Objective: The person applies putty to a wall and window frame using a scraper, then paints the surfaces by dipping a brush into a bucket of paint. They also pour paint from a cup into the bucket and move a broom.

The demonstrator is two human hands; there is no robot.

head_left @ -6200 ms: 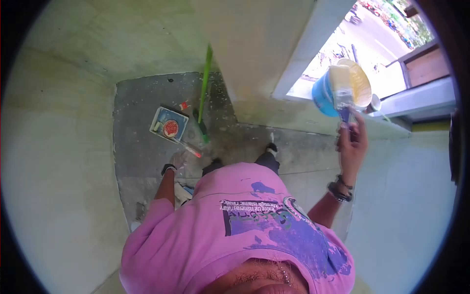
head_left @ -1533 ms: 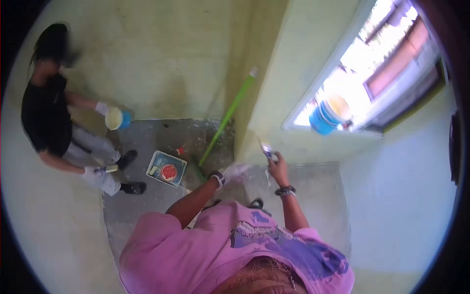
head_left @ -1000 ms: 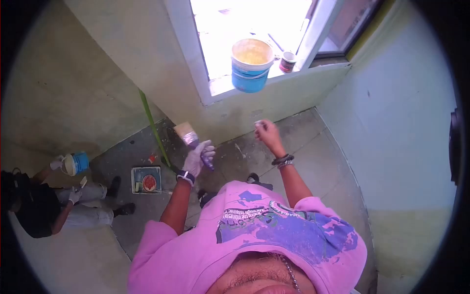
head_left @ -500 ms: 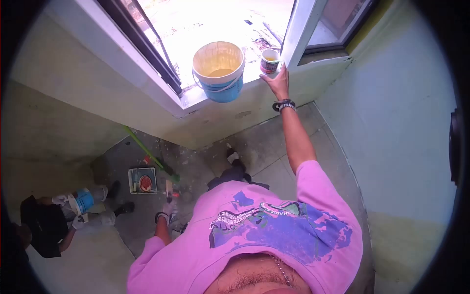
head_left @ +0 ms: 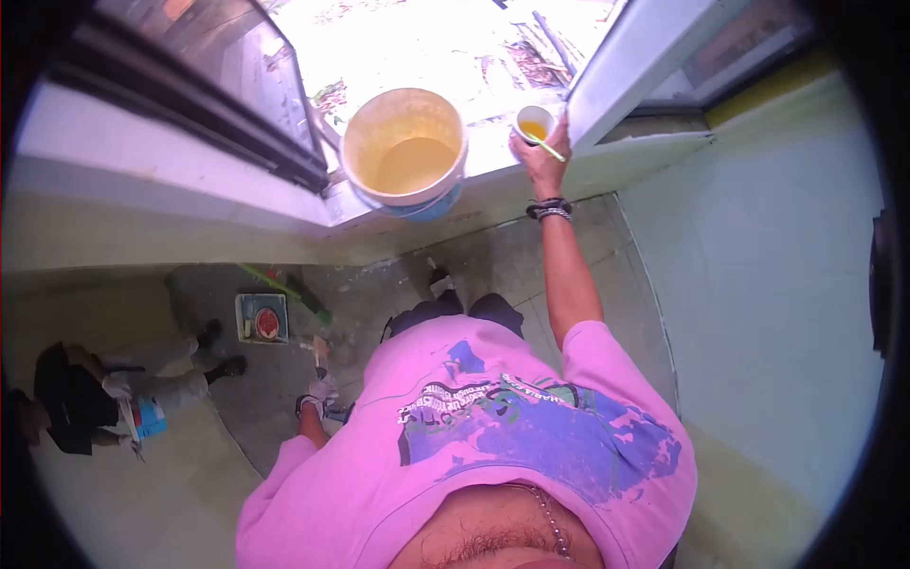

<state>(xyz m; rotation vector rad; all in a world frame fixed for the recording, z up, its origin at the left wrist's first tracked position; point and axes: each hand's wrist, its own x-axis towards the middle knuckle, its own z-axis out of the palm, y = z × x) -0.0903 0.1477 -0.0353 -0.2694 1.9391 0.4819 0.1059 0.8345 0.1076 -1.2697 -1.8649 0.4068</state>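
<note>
My right hand point(head_left: 544, 169) reaches to the window sill with thumb and fingers wrapped around a small cup point(head_left: 522, 115). Yellow-orange liquid point(head_left: 534, 129) shows inside the cup, and a pale green stick point(head_left: 547, 147) slants across its rim. To the cup's left, a large bucket point(head_left: 358, 128) of cream-coloured paint point(head_left: 414, 165) stands on the sill. Low at my left side, my left hand point(head_left: 320, 387) is closed on a paintbrush point(head_left: 320, 351), bristles pointing away from me. My body and sleeve partly hide that arm.
On the floor at left lies a paint tray point(head_left: 248, 334) with a round red-and-white item point(head_left: 268, 323) in it, beside a green-handled broom point(head_left: 308, 299). A co-worker point(head_left: 62, 398) at far left holds a blue-and-white container point(head_left: 150, 417). The open window frame point(head_left: 190, 104) borders the sill.
My right hand has closed further around the cup, with the green stick now plainly in sight. My view has tilted, showing more of the bucket's inside. The co-worker's container has shifted.
</note>
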